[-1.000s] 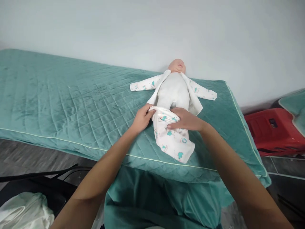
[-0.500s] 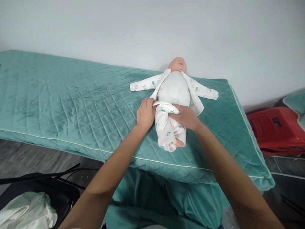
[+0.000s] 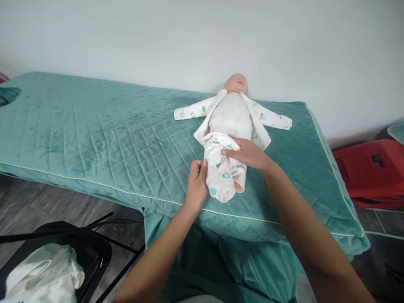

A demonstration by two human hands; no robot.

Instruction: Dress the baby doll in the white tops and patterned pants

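Note:
A baby doll (image 3: pixel 236 83) lies face up on a green quilted massage bed, its head by the wall. Its white printed jacket (image 3: pixel 261 126) hangs open over a white cloth torso, the sleeves spread to both sides. White printed pants (image 3: pixel 219 168) cover its legs, and a bit of foot shows at one cuff. My left hand (image 3: pixel 198 181) pinches the side of the pants along the leg on my left. At the waistband, my right hand (image 3: pixel 248 153) grips the pants with the thumb on top; its other fingers are partly hidden.
The green quilted bed (image 3: pixel 126 139) runs along the wall, with a face hole at its far left. A black chair (image 3: pixel 97 256) holding a crumpled pale cloth (image 3: pixel 47 273) stands at the lower left. A red plastic stool (image 3: pixel 372 168) is beyond the right end.
My left hand has moved from the waistband down to the side of the pant leg. The waistband now lies flatter and higher. My right hand stays at the waist.

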